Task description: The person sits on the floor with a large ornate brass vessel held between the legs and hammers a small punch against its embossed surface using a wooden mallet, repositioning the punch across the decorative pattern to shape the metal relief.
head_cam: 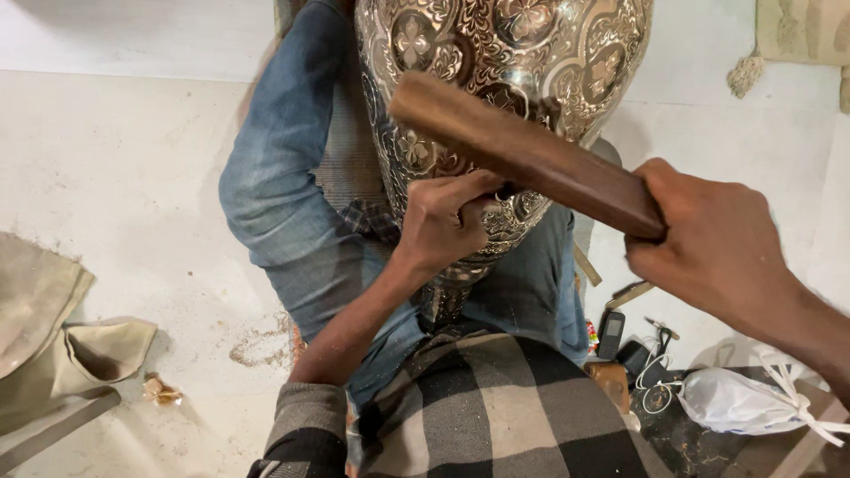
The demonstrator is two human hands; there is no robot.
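Observation:
A large engraved metal vase (496, 53) with floral patterns lies across my lap, between my jean-clad legs (283, 177). My left hand (443, 221) presses against its lower body, fingers pinched around a small tool that is mostly hidden. My right hand (717, 248) grips the end of a long brown wooden mallet (522, 150), which is raised at a slant just above my left hand and the vase surface.
Beige cloth (62, 336) lies on the pale floor at left, with scraps (162, 390) nearby. At right lie a small phone (611, 332), a white cable (655, 389), a knotted plastic bag (744, 398) and a rug corner (797, 35).

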